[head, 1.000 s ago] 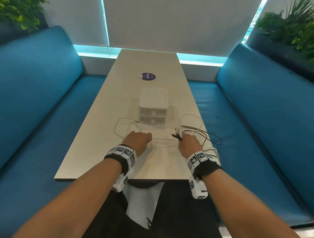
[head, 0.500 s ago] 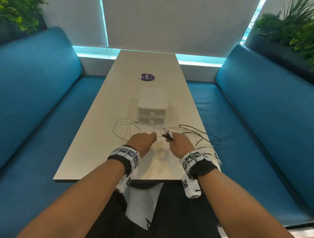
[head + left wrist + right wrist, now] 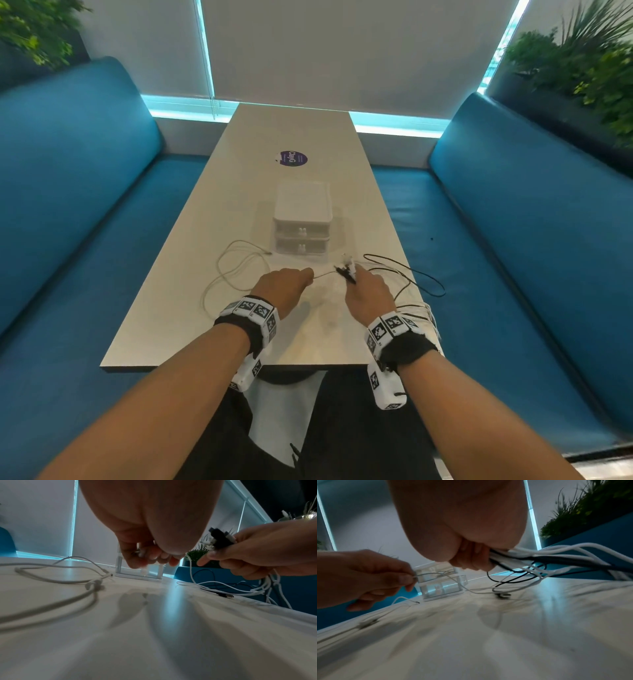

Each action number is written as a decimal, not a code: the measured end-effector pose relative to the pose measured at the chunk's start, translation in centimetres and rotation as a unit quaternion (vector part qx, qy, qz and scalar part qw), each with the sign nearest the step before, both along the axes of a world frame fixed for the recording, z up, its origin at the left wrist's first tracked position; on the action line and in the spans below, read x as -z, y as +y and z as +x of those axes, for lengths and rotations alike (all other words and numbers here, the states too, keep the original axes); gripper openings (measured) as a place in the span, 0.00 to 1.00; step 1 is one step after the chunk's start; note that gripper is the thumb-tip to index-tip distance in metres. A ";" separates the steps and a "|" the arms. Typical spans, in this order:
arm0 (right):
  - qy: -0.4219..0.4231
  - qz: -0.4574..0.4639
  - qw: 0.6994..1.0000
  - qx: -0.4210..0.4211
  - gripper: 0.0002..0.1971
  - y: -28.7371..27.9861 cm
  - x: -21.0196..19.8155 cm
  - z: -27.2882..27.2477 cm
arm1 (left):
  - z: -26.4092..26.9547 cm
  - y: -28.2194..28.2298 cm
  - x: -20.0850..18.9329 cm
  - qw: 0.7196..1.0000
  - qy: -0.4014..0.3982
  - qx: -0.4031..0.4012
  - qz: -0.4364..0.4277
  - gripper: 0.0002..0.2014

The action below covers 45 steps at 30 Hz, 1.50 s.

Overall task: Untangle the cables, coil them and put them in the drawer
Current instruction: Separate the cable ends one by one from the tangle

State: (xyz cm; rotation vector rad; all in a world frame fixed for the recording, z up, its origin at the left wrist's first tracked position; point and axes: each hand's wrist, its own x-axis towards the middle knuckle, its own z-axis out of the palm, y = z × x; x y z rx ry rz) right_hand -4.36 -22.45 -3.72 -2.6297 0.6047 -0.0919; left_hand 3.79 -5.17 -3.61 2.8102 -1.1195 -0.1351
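Right now my left hand (image 3: 287, 285) pinches the thin white cable (image 3: 227, 270), whose loops trail toward the tabletop's (image 3: 178, 308) left edge; my right hand (image 3: 368, 291) grips the cable bundle (image 3: 556, 555) (plugs upward), hanging off the right edge.

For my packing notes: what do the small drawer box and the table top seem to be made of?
Drawer box: probably plastic, white top with clear glossy walls; light shines through them in the right wrist view. Table: pale smooth top, likely laminate; it mirrors the window light with a soft sheen.

Table (image 3: 239, 192) with drawer unit (image 3: 302, 219), cables (image 3: 233, 270)
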 end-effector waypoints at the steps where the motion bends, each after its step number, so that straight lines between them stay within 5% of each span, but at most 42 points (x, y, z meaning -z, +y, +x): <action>1: -0.003 0.006 1.000 -0.030 0.13 0.5 0.0 0.1 | -0.2 -0.3 -0.1 1.000 0.000 -0.002 -0.009 0.08; 9: -0.047 0.022 0.993 -0.105 0.20 1.3 0.3 0.4 | -0.9 -1.3 0.1 0.997 0.052 -0.019 -0.049 0.11; 18: 0.047 -0.079 0.987 -0.129 0.11 1.4 0.8 0.3 | -0.6 -0.1 1.2 0.994 0.076 -0.026 -0.073 0.11; 23: 0.104 -0.120 0.987 -0.007 0.13 -1.4 0.6 -0.8 | 1.0 2.5 1.1 0.991 0.090 -0.034 -0.093 0.11; 29: 0.091 -0.120 0.985 0.088 0.14 -4.7 -0.5 -1.2 | 6.0 6.3 0.0 0.991 0.008 -0.088 -0.098 0.11; 35: 0.031 -0.048 0.998 0.015 0.15 -1.9 0.4 0.5 | 9.3 5.6 -0.2 0.994 -0.059 -0.088 -0.029 0.17; 40: 0.047 0.003 0.998 -0.033 0.12 0.0 1.2 1.9 | 10.1 4.6 0.6 0.992 -0.009 -0.103 0.077 0.29; 45: 0.053 0.043 0.997 -0.047 0.15 0.5 0.7 3.0 | 10.3 4.8 1.9 0.982 -0.022 -0.116 0.147 0.25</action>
